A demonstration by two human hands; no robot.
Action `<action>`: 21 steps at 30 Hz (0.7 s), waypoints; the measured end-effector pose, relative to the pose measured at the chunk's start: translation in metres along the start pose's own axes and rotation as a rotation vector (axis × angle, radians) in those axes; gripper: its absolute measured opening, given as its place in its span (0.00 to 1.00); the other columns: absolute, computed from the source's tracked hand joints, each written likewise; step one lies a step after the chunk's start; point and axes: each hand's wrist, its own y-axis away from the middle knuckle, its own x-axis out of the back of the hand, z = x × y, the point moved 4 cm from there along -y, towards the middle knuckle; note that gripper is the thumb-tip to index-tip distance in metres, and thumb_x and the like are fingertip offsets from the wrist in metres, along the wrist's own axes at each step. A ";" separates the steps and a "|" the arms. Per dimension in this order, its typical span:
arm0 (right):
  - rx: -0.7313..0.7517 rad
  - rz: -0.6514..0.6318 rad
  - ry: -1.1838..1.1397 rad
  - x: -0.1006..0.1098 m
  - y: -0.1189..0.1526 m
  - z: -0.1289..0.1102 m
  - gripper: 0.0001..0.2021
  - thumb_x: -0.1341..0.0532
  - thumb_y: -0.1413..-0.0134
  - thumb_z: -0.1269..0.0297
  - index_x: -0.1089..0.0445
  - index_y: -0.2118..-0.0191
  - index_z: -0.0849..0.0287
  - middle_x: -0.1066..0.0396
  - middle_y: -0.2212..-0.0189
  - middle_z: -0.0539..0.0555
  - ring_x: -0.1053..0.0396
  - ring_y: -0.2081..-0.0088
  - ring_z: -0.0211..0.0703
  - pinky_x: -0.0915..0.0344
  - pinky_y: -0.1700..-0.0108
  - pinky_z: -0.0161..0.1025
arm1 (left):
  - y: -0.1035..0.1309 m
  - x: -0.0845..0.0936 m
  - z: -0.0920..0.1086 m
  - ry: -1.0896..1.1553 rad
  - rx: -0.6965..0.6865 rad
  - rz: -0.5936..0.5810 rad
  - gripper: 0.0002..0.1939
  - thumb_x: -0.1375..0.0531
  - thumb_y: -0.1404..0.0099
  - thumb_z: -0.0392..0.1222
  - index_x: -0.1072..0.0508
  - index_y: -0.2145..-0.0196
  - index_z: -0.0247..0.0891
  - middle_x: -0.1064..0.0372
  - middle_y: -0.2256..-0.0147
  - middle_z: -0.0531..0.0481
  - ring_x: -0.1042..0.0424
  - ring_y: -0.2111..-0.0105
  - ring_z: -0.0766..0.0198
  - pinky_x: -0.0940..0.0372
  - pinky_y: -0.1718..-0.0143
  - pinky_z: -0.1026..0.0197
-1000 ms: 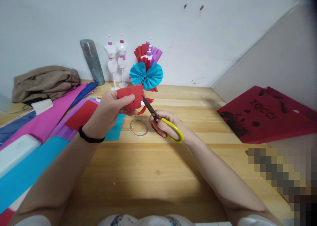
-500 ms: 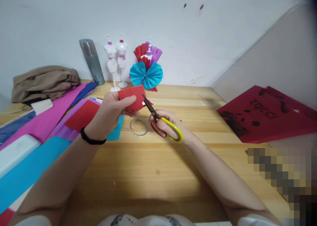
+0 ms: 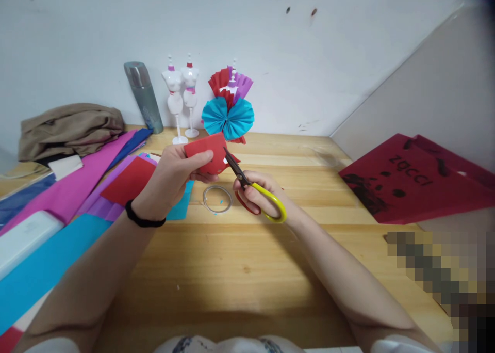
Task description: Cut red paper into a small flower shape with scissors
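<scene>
My left hand point(image 3: 181, 162) pinches a folded piece of red paper point(image 3: 207, 146) between thumb and fingers, above the table. My right hand point(image 3: 257, 188) grips a pair of scissors point(image 3: 243, 177) with dark blades and one yellow and one red handle loop. The blade tips lie at the paper's right edge, where a small cut flap sticks out. Beneath the hands, a thin wire ring point(image 3: 217, 198) lies on the table. Behind the paper stands a white mini dress form point(image 3: 233, 74) dressed in pleated red, purple and blue paper point(image 3: 228, 116).
Two white dress forms point(image 3: 175, 102) and a grey-green bottle point(image 3: 143, 97) stand against the wall. Coloured paper sheets point(image 3: 88, 182), a white box point(image 3: 33, 237) and brown cloth point(image 3: 71, 128) lie on the left. A dark red paper bag point(image 3: 417, 180) leans at the right.
The scissors' blades have shifted very slightly at the paper's right edge, and the red paper has tilted a little. Both hands stay in nearly the same place.
</scene>
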 end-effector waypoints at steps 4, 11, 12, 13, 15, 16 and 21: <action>0.004 0.000 -0.004 0.000 0.000 -0.001 0.31 0.31 0.38 0.29 0.31 0.59 0.56 0.41 0.81 0.38 0.48 0.85 0.30 0.53 0.82 0.32 | 0.001 0.000 0.000 0.003 0.002 -0.006 0.16 0.21 0.48 0.47 0.15 0.68 0.32 0.18 0.70 0.43 0.22 0.72 0.60 0.22 0.69 0.60; 0.010 -0.014 0.002 0.001 0.000 -0.003 0.30 0.32 0.38 0.29 0.30 0.59 0.56 0.41 0.81 0.38 0.48 0.85 0.29 0.53 0.82 0.32 | 0.001 0.000 0.001 0.004 0.003 -0.006 0.17 0.21 0.47 0.48 0.15 0.67 0.31 0.18 0.69 0.42 0.23 0.72 0.60 0.24 0.71 0.61; 0.015 -0.016 0.000 0.001 0.000 -0.003 0.30 0.32 0.37 0.30 0.30 0.59 0.56 0.41 0.81 0.38 0.49 0.85 0.29 0.54 0.82 0.32 | 0.001 0.000 0.001 0.006 0.001 -0.006 0.17 0.21 0.47 0.48 0.15 0.67 0.31 0.18 0.69 0.42 0.23 0.73 0.60 0.24 0.72 0.61; 0.020 -0.018 -0.002 0.001 0.000 -0.003 0.29 0.31 0.37 0.30 0.30 0.59 0.56 0.41 0.81 0.38 0.49 0.85 0.29 0.54 0.82 0.32 | 0.001 0.000 0.001 0.006 0.002 -0.009 0.18 0.21 0.47 0.48 0.15 0.67 0.31 0.18 0.69 0.42 0.23 0.73 0.60 0.24 0.72 0.61; 0.026 -0.021 -0.002 0.001 0.000 -0.003 0.29 0.31 0.36 0.31 0.30 0.59 0.56 0.41 0.81 0.38 0.48 0.85 0.29 0.54 0.82 0.32 | 0.001 0.000 0.001 0.007 0.003 -0.012 0.18 0.21 0.47 0.48 0.15 0.67 0.31 0.17 0.69 0.42 0.22 0.72 0.59 0.25 0.72 0.61; 0.028 -0.023 -0.002 0.001 0.000 -0.003 0.29 0.31 0.36 0.31 0.30 0.58 0.56 0.41 0.81 0.38 0.48 0.85 0.29 0.54 0.82 0.32 | 0.001 0.000 0.001 0.007 0.002 -0.011 0.18 0.21 0.47 0.48 0.15 0.67 0.31 0.17 0.69 0.42 0.22 0.71 0.59 0.25 0.72 0.61; 0.034 -0.024 -0.008 0.001 0.000 -0.003 0.28 0.31 0.36 0.32 0.30 0.59 0.56 0.41 0.80 0.38 0.48 0.85 0.29 0.54 0.82 0.32 | 0.001 0.000 0.001 -0.001 -0.004 -0.017 0.18 0.21 0.47 0.49 0.15 0.68 0.31 0.18 0.70 0.43 0.24 0.73 0.61 0.25 0.71 0.60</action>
